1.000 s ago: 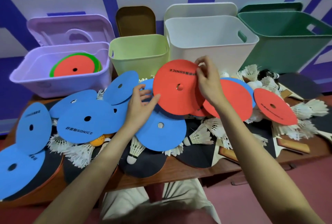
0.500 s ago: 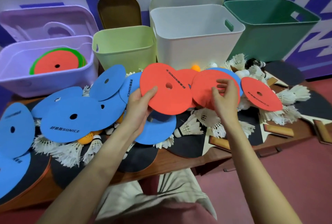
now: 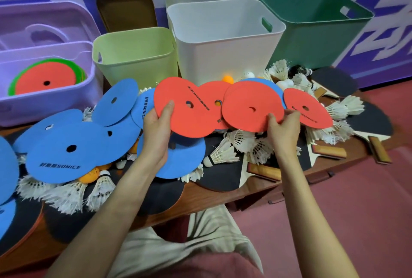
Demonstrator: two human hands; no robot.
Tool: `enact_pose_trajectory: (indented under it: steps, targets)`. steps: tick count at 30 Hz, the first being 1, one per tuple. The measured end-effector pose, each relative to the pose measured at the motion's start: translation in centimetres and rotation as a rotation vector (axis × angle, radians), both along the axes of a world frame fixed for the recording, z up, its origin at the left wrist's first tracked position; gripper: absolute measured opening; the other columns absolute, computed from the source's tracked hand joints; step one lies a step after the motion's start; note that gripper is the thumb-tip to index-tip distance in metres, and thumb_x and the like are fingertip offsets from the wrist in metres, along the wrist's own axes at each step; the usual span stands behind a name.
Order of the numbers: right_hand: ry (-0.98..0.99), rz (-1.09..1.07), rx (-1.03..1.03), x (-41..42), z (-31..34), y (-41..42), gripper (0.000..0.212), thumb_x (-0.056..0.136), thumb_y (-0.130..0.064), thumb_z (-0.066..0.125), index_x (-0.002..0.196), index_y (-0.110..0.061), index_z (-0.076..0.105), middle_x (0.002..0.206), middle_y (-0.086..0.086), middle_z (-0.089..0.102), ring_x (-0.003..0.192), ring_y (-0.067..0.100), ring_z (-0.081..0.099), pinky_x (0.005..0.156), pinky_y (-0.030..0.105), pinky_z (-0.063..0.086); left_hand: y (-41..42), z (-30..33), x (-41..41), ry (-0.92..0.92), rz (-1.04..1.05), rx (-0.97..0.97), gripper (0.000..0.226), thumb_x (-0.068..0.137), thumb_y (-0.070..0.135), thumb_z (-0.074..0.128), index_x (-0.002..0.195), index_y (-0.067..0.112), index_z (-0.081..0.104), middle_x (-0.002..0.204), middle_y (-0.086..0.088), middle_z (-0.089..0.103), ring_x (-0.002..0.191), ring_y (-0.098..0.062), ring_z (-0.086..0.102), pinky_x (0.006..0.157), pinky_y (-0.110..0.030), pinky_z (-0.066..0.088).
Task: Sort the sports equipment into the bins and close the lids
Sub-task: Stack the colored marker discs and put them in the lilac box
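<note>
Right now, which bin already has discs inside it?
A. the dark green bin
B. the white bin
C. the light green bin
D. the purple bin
D: the purple bin holds a stack with a red disc on top and green discs under it, while the white bin looks empty as far as its inside shows.

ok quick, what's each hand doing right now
Left hand: grips the flat round red foam disc by its edge.
Right hand: pinches a second red foam disc.
</note>
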State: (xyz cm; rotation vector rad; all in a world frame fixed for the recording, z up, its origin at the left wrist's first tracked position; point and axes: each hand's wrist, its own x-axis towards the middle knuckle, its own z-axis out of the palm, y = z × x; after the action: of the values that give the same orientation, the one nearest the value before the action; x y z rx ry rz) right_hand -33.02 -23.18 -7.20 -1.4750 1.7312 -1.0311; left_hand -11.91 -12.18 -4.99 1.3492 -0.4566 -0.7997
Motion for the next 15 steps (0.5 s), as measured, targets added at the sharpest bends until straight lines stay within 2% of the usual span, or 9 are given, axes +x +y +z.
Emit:
enact_pose_trajectory:
  steps: [2,4,5,6,8,11,15]
  targets:
    - [-0.110,0.017,-0.019,0.5,0.3,0.2,0.026,0.091,-0.024,0.050,0.114,-0.017,0.041,0.098,0.013,0.052,0.102,0.035,0.053,0.081,0.036,0.044,0.1,0.0,0.4,-0.012,0.022,0.006,0.011,0.097,0.026,0.054,0.096,0.025,0.065,0.104,-0.001,0.071,0.100,-0.016,0.067,0.092,-0.040,0.052]
    - [-0.132,0.032,-0.053,0.5,0.0,0.1,0.018,0.085,-0.036,0.042,0.101,-0.042,0.035,0.091,0.021,0.057,0.089,0.041,0.059,0.075,0.050,0.052,0.2,0.1,0.7,-0.018,0.026,0.014,0.012,0.098,0.027,0.053,0.096,0.025,0.064,0.105,0.000,0.071,0.101,-0.015,0.067,0.094,-0.040,0.052]
    - [-0.165,0.038,-0.078,0.4,0.1,0.2,0.016,0.087,-0.033,0.040,0.099,-0.042,0.034,0.082,0.022,0.058,0.074,0.034,0.063,0.064,0.047,0.054,0.3,0.1,0.8,-0.021,0.026,0.018,0.013,0.098,0.028,0.052,0.096,0.026,0.064,0.104,0.001,0.071,0.100,-0.014,0.067,0.094,-0.039,0.052]
    - [-0.234,0.038,-0.102,0.6,0.4,0.4,0.015,0.093,-0.023,0.038,0.102,-0.033,0.034,0.071,0.018,0.057,0.055,0.024,0.061,0.051,0.037,0.052,0.4,0.1,0.9,-0.021,0.026,0.023,0.013,0.098,0.029,0.052,0.096,0.025,0.064,0.104,0.001,0.071,0.100,-0.014,0.067,0.093,-0.038,0.052]
    - [-0.417,0.039,-0.144,1.3,1.2,1.1,0.014,0.098,-0.006,0.032,0.107,-0.018,0.033,0.059,0.008,0.050,0.035,0.013,0.049,0.037,0.023,0.040,0.5,0.1,1.1,-0.006,0.026,0.024,0.017,0.099,0.032,0.050,0.100,0.023,0.064,0.103,0.002,0.071,0.098,-0.011,0.067,0.091,-0.036,0.053]
    - [-0.611,0.076,-0.180,2.9,2.0,2.1,0.015,0.099,-0.002,0.032,0.107,-0.016,0.033,0.061,0.007,0.046,0.032,0.010,0.043,0.035,0.019,0.032,0.6,0.4,1.2,0.036,0.026,0.024,0.032,0.100,0.037,0.046,0.114,0.014,0.062,0.103,0.002,0.071,0.091,-0.006,0.068,0.082,-0.028,0.054]
    - [-0.707,0.264,-0.069,5.3,2.4,2.7,0.016,0.099,-0.002,0.036,0.109,-0.015,0.035,0.053,0.002,0.043,0.031,0.010,0.038,0.035,0.016,0.027,0.8,1.2,0.8,0.096,0.018,0.011,0.030,0.101,0.045,0.037,0.098,0.028,0.061,0.096,0.008,0.071,0.088,-0.003,0.067,0.082,-0.027,0.055]
